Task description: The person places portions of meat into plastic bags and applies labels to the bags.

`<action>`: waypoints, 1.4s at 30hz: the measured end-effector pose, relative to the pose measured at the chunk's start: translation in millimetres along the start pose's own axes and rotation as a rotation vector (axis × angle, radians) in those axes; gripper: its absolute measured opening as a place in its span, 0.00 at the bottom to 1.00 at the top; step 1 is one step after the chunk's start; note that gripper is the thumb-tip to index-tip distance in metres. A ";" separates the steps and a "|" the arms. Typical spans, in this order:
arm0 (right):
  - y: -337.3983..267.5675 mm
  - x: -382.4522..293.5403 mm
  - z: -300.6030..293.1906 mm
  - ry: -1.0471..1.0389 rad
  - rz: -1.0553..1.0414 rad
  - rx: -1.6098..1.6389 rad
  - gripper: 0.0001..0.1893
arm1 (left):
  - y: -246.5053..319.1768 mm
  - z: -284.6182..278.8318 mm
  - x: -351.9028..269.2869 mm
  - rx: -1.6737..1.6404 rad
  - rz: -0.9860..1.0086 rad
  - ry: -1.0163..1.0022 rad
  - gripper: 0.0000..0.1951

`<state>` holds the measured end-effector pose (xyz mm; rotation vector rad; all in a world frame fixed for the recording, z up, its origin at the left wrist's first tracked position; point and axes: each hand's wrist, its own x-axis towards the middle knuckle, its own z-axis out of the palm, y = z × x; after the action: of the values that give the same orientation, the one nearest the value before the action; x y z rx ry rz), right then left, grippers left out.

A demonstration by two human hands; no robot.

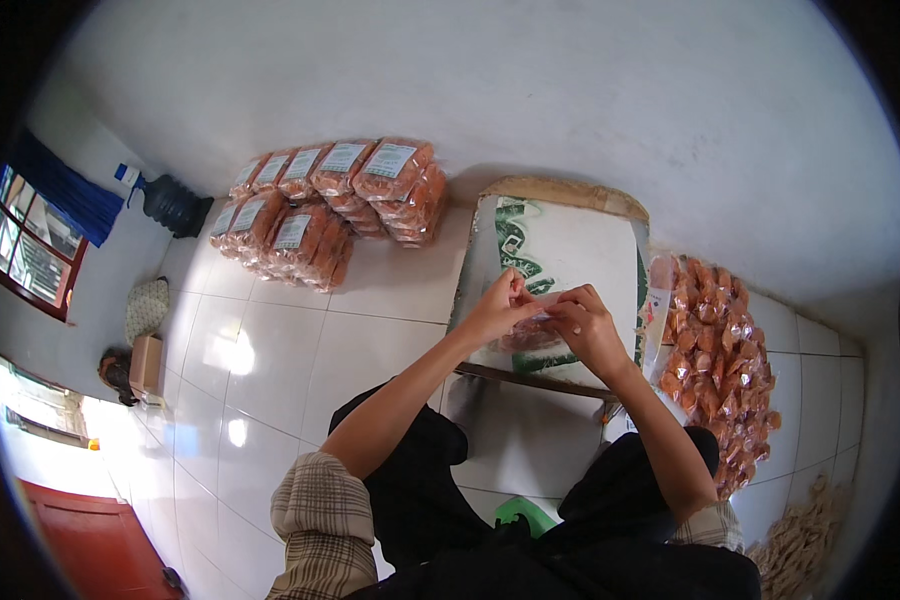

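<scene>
Above a low table, my left hand (504, 306) and my right hand (586, 324) come together at the upper edge of a transparent plastic bag (531, 334). Both pinch the film between thumb and fingers. The bag has reddish-brown contents, partly hidden by my right hand. Beneath it is the worn white tabletop (581, 236), marked with green print and edged by frayed brown board.
Stacked, labelled packs of orange-brown food (390, 169) stand by the wall at left. Many small filled plastic packets (709, 360) cover the floor at right, near a tan heap (802, 532). A green plastic item (525, 514) lies between my legs; a water jug (168, 202) lies far left.
</scene>
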<state>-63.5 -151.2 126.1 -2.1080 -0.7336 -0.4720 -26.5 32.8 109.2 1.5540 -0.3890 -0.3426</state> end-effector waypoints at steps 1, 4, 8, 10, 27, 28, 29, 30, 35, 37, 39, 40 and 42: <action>0.6 -0.1 -0.4 -0.002 0.000 0.004 0.10 | 2.0 0.1 0.1 0.007 -0.023 -0.009 0.17; 1.0 -0.6 -1.7 -0.007 -0.006 0.012 0.09 | 9.1 1.4 1.0 0.021 -0.075 -0.018 0.17; 0.2 -1.4 2.5 0.008 -0.069 -0.029 0.09 | 10.5 -1.4 -0.9 0.061 -0.069 -0.001 0.16; -1.7 -1.4 5.9 0.022 -0.122 -0.060 0.09 | 10.1 -4.7 -4.4 0.126 -0.074 -0.002 0.14; 4.4 -8.3 1.4 -0.001 -0.192 -0.106 0.13 | 29.3 36.7 -35.3 1.589 0.534 0.231 0.04; 4.8 -6.4 0.0 -0.007 -0.176 -0.088 0.14 | 28.4 35.2 -34.6 1.536 0.535 0.241 0.04; 5.6 -5.1 -1.4 -0.014 -0.159 -0.069 0.14 | 26.9 33.5 -34.2 1.483 0.535 0.250 0.04; 6.4 -3.9 -3.0 -0.021 -0.142 -0.050 0.14 | 25.3 32.4 -34.2 1.430 0.535 0.259 0.04; 9.2 -2.1 -16.6 -0.100 -0.102 -0.065 0.13 | 22.1 34.1 -33.7 1.300 0.537 0.298 0.04; 9.3 -1.2 -20.0 -0.123 -0.095 -0.056 0.14 | 20.6 35.3 -34.0 1.253 0.524 0.318 0.04; 9.2 0.6 -21.9 -0.148 -0.099 -0.048 0.15 | 19.8 35.7 -35.0 1.223 0.504 0.326 0.04; 8.6 1.3 -23.1 -0.164 -0.090 -0.045 0.14 | 19.4 36.3 -35.4 1.211 0.500 0.336 0.04; 7.1 2.4 -24.9 -0.194 -0.070 -0.042 0.12 | 16.2 36.5 -36.2 1.186 0.494 0.356 0.03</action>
<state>-58.9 -174.0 137.8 -2.1936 -0.9179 -0.3256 -75.7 16.3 123.8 2.5059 -0.7370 0.6806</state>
